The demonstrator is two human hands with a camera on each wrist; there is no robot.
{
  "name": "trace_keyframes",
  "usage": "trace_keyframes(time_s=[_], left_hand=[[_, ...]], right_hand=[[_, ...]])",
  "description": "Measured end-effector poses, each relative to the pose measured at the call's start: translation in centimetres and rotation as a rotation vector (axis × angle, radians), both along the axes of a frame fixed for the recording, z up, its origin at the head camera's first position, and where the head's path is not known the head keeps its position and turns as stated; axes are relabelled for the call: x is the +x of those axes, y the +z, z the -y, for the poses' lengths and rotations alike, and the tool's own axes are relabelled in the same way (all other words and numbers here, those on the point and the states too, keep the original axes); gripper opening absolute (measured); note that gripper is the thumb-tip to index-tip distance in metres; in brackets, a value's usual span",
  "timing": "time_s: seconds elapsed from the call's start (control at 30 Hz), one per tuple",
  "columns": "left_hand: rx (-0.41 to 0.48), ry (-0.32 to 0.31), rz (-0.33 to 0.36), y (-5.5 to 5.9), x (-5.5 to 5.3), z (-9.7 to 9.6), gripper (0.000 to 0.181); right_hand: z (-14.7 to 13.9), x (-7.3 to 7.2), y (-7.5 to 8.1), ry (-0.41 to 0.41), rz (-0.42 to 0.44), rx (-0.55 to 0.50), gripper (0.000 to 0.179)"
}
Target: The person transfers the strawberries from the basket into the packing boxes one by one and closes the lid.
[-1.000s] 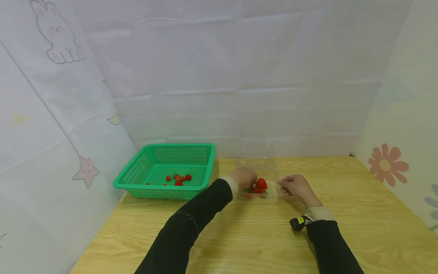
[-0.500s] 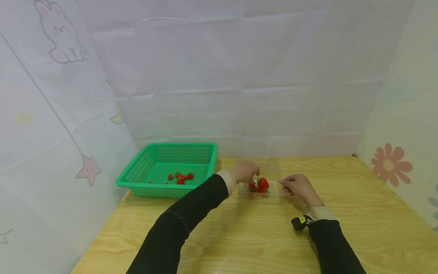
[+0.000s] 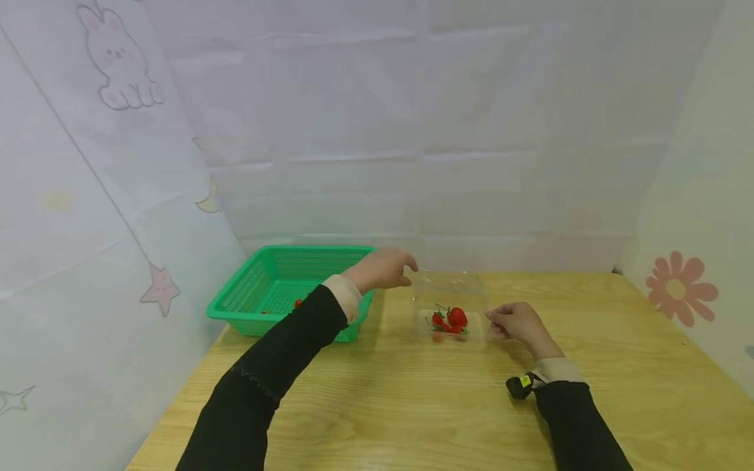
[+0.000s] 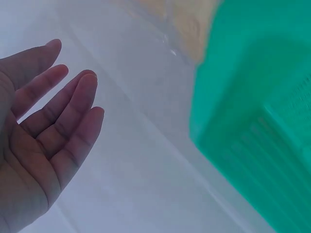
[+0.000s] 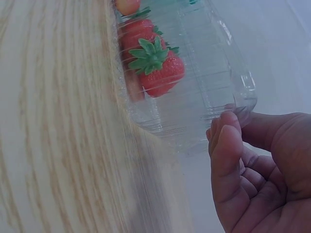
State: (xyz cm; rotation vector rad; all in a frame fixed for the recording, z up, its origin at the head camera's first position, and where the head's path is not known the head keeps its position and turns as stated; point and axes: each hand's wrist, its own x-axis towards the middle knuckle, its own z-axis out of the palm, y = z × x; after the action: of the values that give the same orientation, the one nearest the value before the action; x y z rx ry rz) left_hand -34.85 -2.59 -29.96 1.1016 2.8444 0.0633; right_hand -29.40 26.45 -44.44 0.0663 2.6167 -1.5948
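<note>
So — right hand [image 3: 520,325] pinches clear box [image 5: 201,73] at three-o'clock edge; light, steady pinch suits thin plastic. Strawberries [image 3: 457,317] lie inside, toward six; want gentle handling. Left hand [image 3: 383,269] at ten, fingers loosely apart, nothing held — basket [image 3: 259,328] at nine.

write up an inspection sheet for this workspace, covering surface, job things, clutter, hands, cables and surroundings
Surface: wood-grain table.
Job things: green basket on the left, with a little red fruit visible past the left sleeve; clear container to its right, holding strawberries.
Clutter: nothing seen.
Hands: left hand holds nothing, fingers relaxed, between basket and container in the head view; right hand pinches the container's edge.
Cables: nothing seen.
Surroundings: pale sheeting with a printed rabbit, star and red flower.
</note>
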Motion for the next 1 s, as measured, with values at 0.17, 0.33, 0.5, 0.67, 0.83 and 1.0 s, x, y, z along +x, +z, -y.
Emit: trace_keyframes(time_s=[0.17, 0.33, 0.5, 0.67, 0.83, 1.0], left_hand=[[0.026, 0.089, 0.004, 1.0, -0.4, 3.6, 0.033], [0.044, 0.127, 0.009, 0.9, -1.7, 6.8, 0.034], [0.052, 0.203, 0.033, -0.6, -2.9, 9.8, 0.034], [0.039, 0.315, 0.088, -2.4, -3.6, 11.9, 0.034], [0.053, 0.369, 0.135, -4.1, -4.2, 13.0, 0.035], [0.051, 0.391, 0.161, -5.6, -4.4, 13.2, 0.034]], right_hand=[[-0.2, 0.1, -0.1, -0.003, 0.009, 0.005, 0.033], [-0.4, 0.0, -0.1, 0.003, -0.006, 0.016, 0.033], [-0.4, -0.1, -0.2, 0.004, -0.004, 0.015, 0.033], [-0.5, -0.2, -0.3, 0.002, 0.002, 0.018, 0.034], [-0.6, 0.0, -0.2, -0.002, -0.001, 0.009, 0.035], [-0.6, 0.1, -0.1, 0.000, 0.007, 0.003, 0.035]])
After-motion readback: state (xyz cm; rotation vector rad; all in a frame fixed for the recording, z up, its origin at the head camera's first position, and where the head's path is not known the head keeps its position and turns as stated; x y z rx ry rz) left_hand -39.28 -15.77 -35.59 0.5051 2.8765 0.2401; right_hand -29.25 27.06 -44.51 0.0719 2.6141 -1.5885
